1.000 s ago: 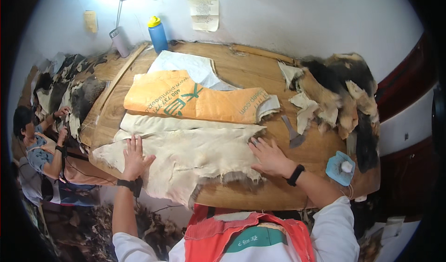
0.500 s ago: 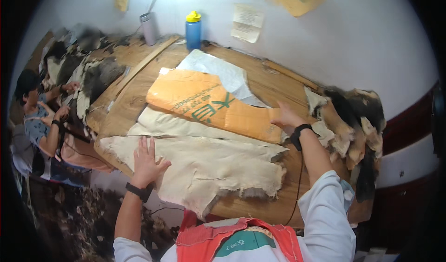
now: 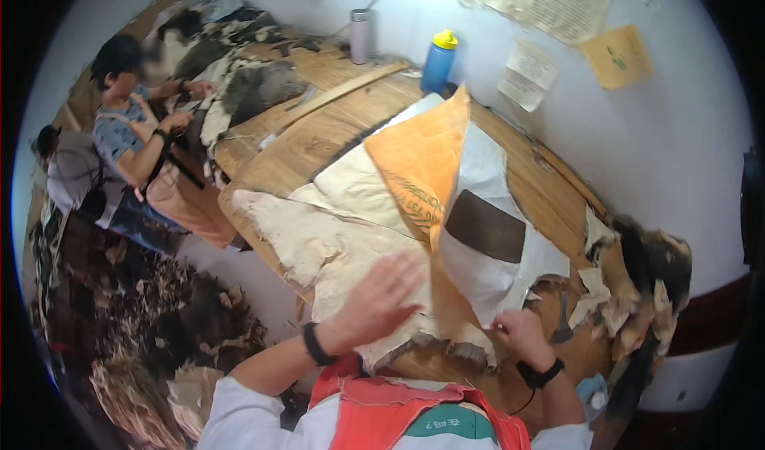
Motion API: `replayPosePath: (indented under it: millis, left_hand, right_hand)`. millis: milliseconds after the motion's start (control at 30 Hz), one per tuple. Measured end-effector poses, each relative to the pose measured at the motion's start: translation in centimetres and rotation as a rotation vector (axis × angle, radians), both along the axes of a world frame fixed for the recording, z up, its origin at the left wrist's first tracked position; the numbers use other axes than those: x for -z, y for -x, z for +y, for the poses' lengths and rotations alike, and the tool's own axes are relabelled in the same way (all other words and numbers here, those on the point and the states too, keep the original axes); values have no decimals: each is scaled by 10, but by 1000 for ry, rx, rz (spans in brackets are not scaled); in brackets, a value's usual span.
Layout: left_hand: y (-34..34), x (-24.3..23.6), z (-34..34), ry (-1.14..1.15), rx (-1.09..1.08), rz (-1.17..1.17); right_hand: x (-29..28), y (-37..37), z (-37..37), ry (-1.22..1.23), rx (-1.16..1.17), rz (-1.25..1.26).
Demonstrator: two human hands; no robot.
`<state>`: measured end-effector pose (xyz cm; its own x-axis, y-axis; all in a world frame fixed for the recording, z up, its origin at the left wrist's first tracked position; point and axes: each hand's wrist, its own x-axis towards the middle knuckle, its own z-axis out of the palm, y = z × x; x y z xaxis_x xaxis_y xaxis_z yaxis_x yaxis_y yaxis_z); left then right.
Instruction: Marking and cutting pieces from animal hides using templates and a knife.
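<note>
White light glares at the top edge, brightest on the upper wall (image 3: 414, 11), and falls away to a dim, murky floor (image 3: 143, 314) at lower left. The worktop (image 3: 351, 103) is moderately lit, with warm tones. Motion blur smears the left hand's grip (image 3: 386, 294) and softens the orange sheet (image 3: 422, 151). Fisheye distortion bends straight edges; black darkens the corners.

Pale hide (image 3: 287, 231), blurred left hand (image 3: 381, 300), perhaps touching
</note>
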<state>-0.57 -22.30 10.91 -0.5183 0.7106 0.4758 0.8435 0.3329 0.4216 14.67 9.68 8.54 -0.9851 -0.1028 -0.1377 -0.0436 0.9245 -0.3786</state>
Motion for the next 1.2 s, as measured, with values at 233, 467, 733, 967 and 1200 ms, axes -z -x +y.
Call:
replayPosePath:
  millis: [233, 467, 733, 967, 1200]
  left_hand:
    - [14, -30, 37, -90, 12, 0]
    - [104, 40, -15, 489, -575, -282]
    - [126, 101, -94, 472, -576, -224]
    - [138, 83, -86, 716, -612, -322]
    - [150, 102, -106, 802, -603, -306]
  right_hand:
    - [17, -29, 1, -13, 93, 121]
    - [20, -49, -5, -37, 43, 269]
    - [13, -33, -17, 32, 6, 314]
    - [35, -73, -20, 119, 85, 427]
    - [37, -82, 34, 293, 801, 195]
